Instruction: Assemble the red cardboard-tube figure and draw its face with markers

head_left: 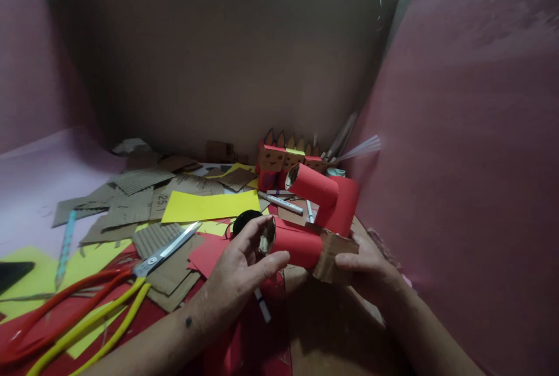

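A craft piece of red paper-covered cardboard tubes [297,243] is held in front of me. My left hand [239,262] curls around the open end of the lower tube, its thumb along the near side. My right hand [371,262] grips a brown cardboard piece [332,256] at that tube's other end, thumb in front and the other fingers mostly hidden behind. Above, a second red tube [315,185] slants up to the left, meeting a wider red part [347,206]. Ragged brown cardboard shows inside both open ends.
Large scissors [142,268] with red and yellow handles lie open at left. Around them are cardboard scraps [131,204], yellow paper [209,205], a teal pencil [65,248] and markers [282,202]. Cardboard animal-face figures [273,158] stand at the back; a pink wall [471,160] rises at right.
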A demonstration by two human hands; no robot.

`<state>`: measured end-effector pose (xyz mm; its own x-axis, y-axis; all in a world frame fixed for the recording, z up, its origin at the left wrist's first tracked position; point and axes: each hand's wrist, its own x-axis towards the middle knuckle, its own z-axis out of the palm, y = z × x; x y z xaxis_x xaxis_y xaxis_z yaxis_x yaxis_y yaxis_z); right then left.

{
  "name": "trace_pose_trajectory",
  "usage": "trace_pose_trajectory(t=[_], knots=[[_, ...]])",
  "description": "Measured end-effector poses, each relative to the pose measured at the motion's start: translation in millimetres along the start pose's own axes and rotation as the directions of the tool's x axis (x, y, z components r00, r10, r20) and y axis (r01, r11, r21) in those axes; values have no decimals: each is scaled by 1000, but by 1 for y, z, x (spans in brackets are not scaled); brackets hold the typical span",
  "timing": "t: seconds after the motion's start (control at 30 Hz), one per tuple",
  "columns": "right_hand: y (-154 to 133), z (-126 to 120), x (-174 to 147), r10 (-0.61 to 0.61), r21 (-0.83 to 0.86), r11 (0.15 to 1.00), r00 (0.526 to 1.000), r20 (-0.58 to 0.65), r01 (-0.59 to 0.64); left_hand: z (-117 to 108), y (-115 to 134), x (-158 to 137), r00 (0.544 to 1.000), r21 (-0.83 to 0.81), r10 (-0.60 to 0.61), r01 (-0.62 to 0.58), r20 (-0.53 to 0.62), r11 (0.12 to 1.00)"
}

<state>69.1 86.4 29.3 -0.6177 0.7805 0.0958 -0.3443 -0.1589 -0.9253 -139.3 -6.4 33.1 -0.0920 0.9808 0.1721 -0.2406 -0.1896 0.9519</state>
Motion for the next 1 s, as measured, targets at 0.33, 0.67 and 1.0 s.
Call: trace_pose_trajectory(t=[0.33, 0.67, 1.0], knots=[[-3, 3, 0, 4, 6, 1000, 1000, -18, -4, -10, -8, 6, 1000, -11, -12, 12, -27, 1000], [-3, -10, -3, 170, 122, 976, 982, 76, -178, -5, -1, 3, 995, -62, -72, 76, 63, 995], [-2, -26, -3, 269, 294, 915, 961, 62, -276, -8, -17, 4, 990, 71, -136, 133, 43, 989]])
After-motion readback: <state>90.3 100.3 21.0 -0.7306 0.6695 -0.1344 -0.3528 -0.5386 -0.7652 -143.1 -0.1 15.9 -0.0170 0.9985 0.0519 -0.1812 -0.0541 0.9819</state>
